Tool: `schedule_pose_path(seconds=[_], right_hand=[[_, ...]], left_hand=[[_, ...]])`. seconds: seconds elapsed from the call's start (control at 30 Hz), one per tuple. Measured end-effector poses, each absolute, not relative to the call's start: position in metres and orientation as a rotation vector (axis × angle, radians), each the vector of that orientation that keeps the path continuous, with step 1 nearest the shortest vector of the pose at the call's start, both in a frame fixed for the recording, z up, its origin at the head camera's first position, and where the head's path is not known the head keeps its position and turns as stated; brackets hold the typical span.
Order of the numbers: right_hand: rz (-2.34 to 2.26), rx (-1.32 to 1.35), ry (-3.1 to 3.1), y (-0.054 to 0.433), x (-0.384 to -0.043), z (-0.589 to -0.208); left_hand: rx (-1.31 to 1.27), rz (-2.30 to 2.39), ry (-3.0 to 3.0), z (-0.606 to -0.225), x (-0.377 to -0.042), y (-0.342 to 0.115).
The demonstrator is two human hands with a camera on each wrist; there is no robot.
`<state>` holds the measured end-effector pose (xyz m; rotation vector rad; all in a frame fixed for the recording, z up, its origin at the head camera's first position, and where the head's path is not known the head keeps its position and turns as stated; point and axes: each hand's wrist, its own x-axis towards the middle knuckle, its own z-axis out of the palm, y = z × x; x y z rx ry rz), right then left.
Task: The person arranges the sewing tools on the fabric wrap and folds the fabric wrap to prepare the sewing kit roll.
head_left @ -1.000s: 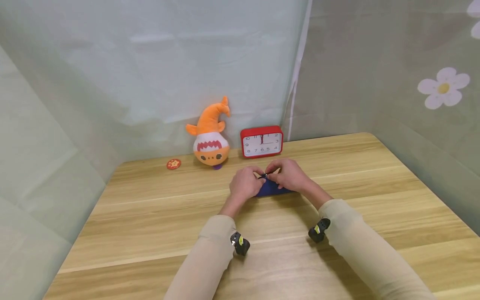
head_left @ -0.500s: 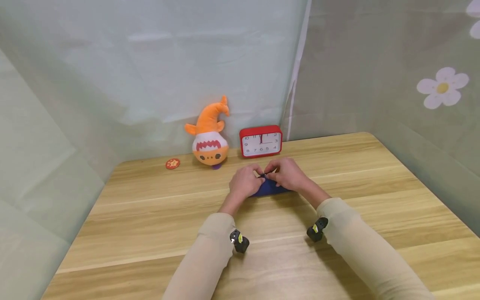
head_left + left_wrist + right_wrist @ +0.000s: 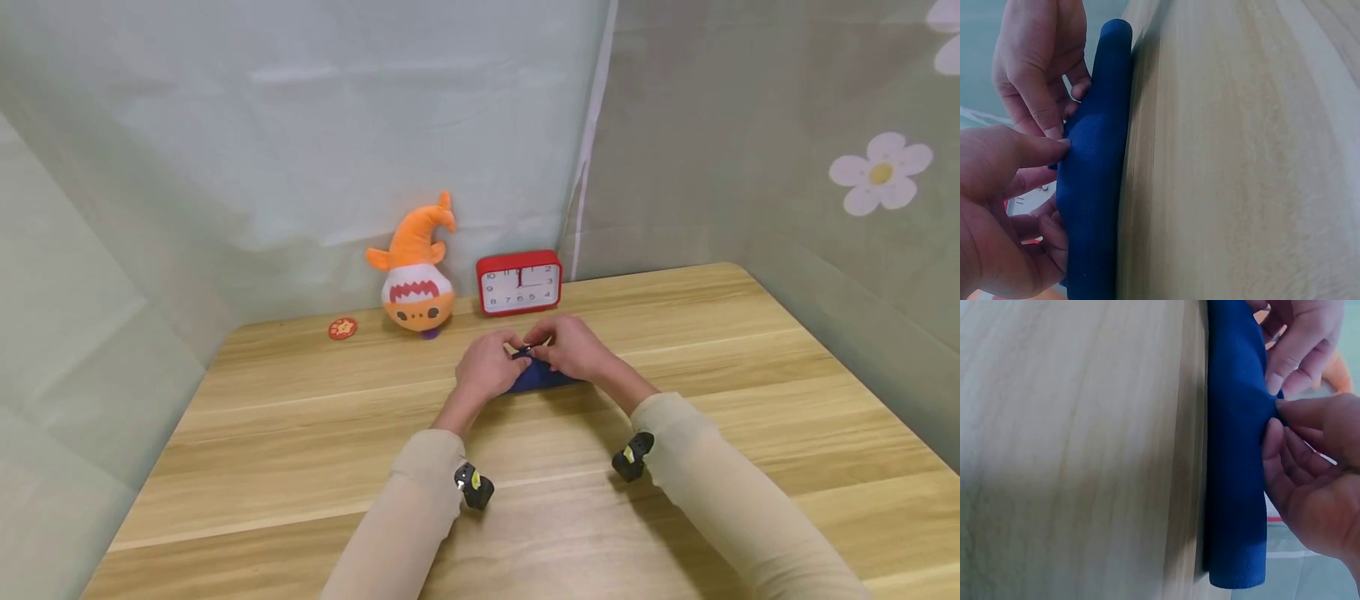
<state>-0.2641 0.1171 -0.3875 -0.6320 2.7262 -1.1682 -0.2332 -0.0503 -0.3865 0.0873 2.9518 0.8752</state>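
Observation:
A long, soft blue fabric pouch lies across the table in front of the clock. In the left wrist view the blue pouch appears as a smooth rounded roll, its upper edge pulled to a low peak. There my left hand pinches the edge between thumb and fingers. Right beside it, my right hand pinches the same edge, the fingertips of both hands nearly meeting. A small dark strip with a shiny spot shows between them. The right wrist view shows the pouch's plain right end; fingers hide much of the far side.
Behind the hands stands a red-framed clock. An orange and white plush shark leans head-down against the wall cloth, left of the clock. Further left lies a small round red disc on the wooden table.
Both hands stay at the pouch's upper edge with only slight finger shifts. The whole scene drifts slightly left in the head view.

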Motion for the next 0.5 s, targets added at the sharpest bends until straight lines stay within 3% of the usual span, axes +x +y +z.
schedule_pose_path(seconds=[0.5], right_hand=[[-1.079, -0.627, 2.682, 0.1187, -0.2698, -0.3818]], left_hand=[[0.082, 0.838, 2.98, -0.3858, -0.2311, -0.0473]])
